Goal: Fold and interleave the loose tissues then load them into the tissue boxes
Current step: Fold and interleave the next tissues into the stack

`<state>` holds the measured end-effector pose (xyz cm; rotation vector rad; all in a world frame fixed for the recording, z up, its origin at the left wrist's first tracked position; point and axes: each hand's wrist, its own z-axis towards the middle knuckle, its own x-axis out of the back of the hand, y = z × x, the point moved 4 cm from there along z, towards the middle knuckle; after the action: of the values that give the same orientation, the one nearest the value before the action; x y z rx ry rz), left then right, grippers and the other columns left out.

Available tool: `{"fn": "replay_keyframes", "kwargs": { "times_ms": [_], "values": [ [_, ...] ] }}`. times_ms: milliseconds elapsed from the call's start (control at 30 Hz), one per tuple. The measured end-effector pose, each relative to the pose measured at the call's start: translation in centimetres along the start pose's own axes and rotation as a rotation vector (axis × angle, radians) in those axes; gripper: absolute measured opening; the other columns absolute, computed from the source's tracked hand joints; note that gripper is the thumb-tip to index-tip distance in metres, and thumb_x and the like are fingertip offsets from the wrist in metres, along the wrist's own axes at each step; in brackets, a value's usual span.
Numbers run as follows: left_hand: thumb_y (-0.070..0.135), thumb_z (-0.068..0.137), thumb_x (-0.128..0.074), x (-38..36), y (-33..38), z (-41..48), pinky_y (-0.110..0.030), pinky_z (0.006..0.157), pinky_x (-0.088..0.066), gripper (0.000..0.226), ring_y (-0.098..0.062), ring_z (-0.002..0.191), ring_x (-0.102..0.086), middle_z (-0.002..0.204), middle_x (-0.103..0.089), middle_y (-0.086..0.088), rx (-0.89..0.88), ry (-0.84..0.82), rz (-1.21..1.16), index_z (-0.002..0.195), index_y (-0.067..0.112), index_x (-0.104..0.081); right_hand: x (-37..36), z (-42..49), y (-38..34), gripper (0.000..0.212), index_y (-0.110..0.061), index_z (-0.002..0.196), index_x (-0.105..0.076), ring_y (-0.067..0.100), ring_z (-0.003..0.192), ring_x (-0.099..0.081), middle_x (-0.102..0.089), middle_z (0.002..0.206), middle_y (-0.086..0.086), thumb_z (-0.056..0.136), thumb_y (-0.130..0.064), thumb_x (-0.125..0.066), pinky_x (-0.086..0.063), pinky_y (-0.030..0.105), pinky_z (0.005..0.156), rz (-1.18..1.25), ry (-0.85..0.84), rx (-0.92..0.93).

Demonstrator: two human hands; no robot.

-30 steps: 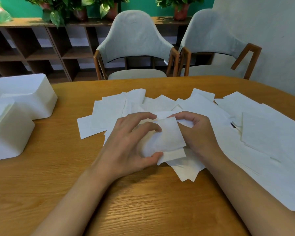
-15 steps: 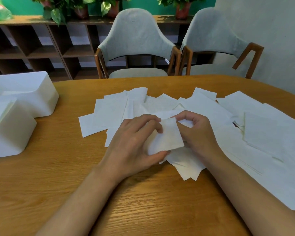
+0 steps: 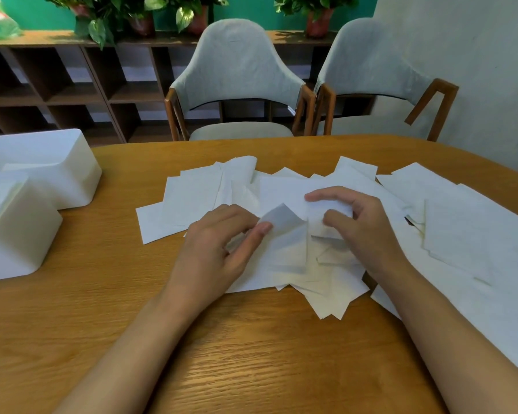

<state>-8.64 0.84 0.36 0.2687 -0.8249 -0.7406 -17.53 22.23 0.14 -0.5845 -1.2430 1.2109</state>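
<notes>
Several loose white tissues (image 3: 476,234) lie spread over the middle and right of the wooden table (image 3: 102,309). My left hand (image 3: 219,249) pinches the raised corner of one tissue (image 3: 284,240) between thumb and fingers. My right hand (image 3: 359,228) holds the far edge of a tissue, fingers curled over it. Both hands sit over a small heap of folded tissues near the table's middle. Two white tissue boxes stand at the left: the near box (image 3: 12,231) and the far box (image 3: 51,171).
Two grey chairs with wooden arms (image 3: 237,85) (image 3: 380,85) stand across the table. Behind them a dark wooden shelf (image 3: 57,85) carries potted plants. A pale wall rises at the right.
My hands have moved apart. The folded tissue they held together has opened, with its corner lifted by my left hand and my right hand shifted to the right.
</notes>
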Motion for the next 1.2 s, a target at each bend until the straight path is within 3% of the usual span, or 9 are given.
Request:
{"fn": "replay_keyframes", "kwargs": {
  "times_ms": [100, 167, 300, 467, 600, 767, 967, 1100, 1200],
  "values": [
    [0.021, 0.1, -0.069, 0.3, 0.2, 0.1, -0.022, 0.073, -0.049, 0.018, -0.012, 0.079, -0.063, 0.085, -0.071, 0.002, -0.029, 0.068, 0.054, 0.09, 0.007, -0.076, 0.8, 0.3, -0.3, 0.024, -0.034, 0.109, -0.073, -0.012, 0.113, -0.055, -0.067, 0.111, -0.032, 0.089, -0.027, -0.06, -0.04, 0.0, 0.086, 0.003, 0.012, 0.058],
    [0.018, 0.099, -0.071, 0.2, 0.7, 0.1, -0.015, 0.076, -0.045, 0.015, -0.011, 0.08, -0.063, 0.086, -0.072, 0.001, -0.059, 0.107, 0.088, 0.091, 0.007, -0.077, 0.4, 0.2, -0.4, 0.03, -0.033, 0.116, -0.071, -0.004, 0.117, -0.056, -0.066, 0.118, -0.029, 0.087, -0.037, -0.067, -0.048, 0.015, 0.091, -0.023, -0.07, 0.094],
    [0.018, 0.101, -0.07, -0.1, 1.6, 0.5, -0.032, 0.072, -0.054, 0.014, -0.02, 0.082, -0.068, 0.09, -0.075, -0.002, -0.178, 0.16, 0.154, 0.096, 0.007, -0.078, -0.8, -0.4, -0.8, 0.036, -0.041, 0.114, -0.07, -0.005, 0.115, -0.056, -0.064, 0.115, -0.033, 0.081, -0.052, -0.074, -0.051, 0.019, 0.09, -0.124, -0.101, 0.162],
    [0.038, 0.094, -0.078, 0.2, 1.3, 0.5, -0.038, 0.081, -0.05, 0.029, -0.017, 0.102, -0.069, 0.108, -0.076, 0.003, -0.157, 0.094, 0.196, 0.111, 0.014, -0.079, -0.5, -0.1, -0.9, 0.015, -0.035, 0.103, -0.075, 0.002, 0.105, -0.063, -0.072, 0.103, -0.022, 0.089, -0.039, -0.069, -0.051, 0.016, 0.088, -0.032, 0.041, 0.151],
    [0.008, 0.082, -0.086, 1.1, -0.7, 0.7, -0.028, 0.099, -0.051, 0.04, -0.001, 0.117, -0.063, 0.119, -0.072, 0.014, 0.123, 0.028, -0.031, 0.118, 0.021, -0.075, 0.3, 0.0, -1.2, 0.015, -0.033, 0.102, -0.075, 0.001, 0.107, -0.064, -0.073, 0.103, -0.023, 0.088, -0.035, -0.069, -0.053, 0.014, 0.087, 0.099, 0.086, 0.111],
    [-0.001, 0.085, -0.081, 1.4, -1.6, 1.3, -0.028, 0.09, -0.059, 0.033, -0.005, 0.109, -0.069, 0.109, -0.076, 0.014, 0.383, 0.003, -0.372, 0.111, 0.02, -0.078, 0.4, -0.1, -1.6, 0.017, -0.031, 0.101, -0.075, 0.002, 0.108, -0.064, -0.073, 0.106, -0.022, 0.089, -0.018, -0.074, -0.057, 0.018, 0.082, 0.166, 0.029, 0.087],
    [-0.011, 0.09, -0.07, 2.7, 0.2, 2.0, -0.015, 0.063, -0.054, 0.03, -0.006, 0.089, -0.071, 0.098, -0.076, 0.009, 0.304, 0.036, -0.475, 0.098, 0.017, -0.077, 0.6, -0.3, -2.0, 0.02, -0.028, 0.099, -0.076, 0.009, 0.107, -0.067, -0.075, 0.105, -0.015, 0.087, -0.013, -0.074, -0.06, 0.027, 0.08, 0.249, 0.027, 0.089],
    [-0.012, 0.095, -0.064, 2.3, -0.6, 1.7, -0.015, 0.062, -0.052, 0.031, -0.007, 0.094, -0.07, 0.099, -0.075, 0.013, 0.329, 0.017, -0.461, 0.095, 0.017, -0.077, 0.3, -0.5, -2.0, 0.019, -0.027, 0.1, -0.076, 0.004, 0.104, -0.068, -0.075, 0.103, -0.019, 0.092, -0.011, -0.07, -0.059, 0.021, 0.077, 0.272, 0.04, 0.066],
    [-0.008, 0.101, -0.056, 2.3, -0.6, 1.6, -0.018, 0.066, -0.053, 0.032, -0.012, 0.102, -0.069, 0.103, -0.073, 0.009, 0.373, -0.013, -0.488, 0.096, 0.017, -0.076, 0.0, -0.4, -1.6, 0.028, -0.028, 0.105, -0.077, 0.0, 0.11, -0.064, -0.073, 0.109, -0.023, 0.101, -0.011, -0.056, -0.057, 0.034, 0.094, 0.228, 0.027, -0.019]
  ]
}}
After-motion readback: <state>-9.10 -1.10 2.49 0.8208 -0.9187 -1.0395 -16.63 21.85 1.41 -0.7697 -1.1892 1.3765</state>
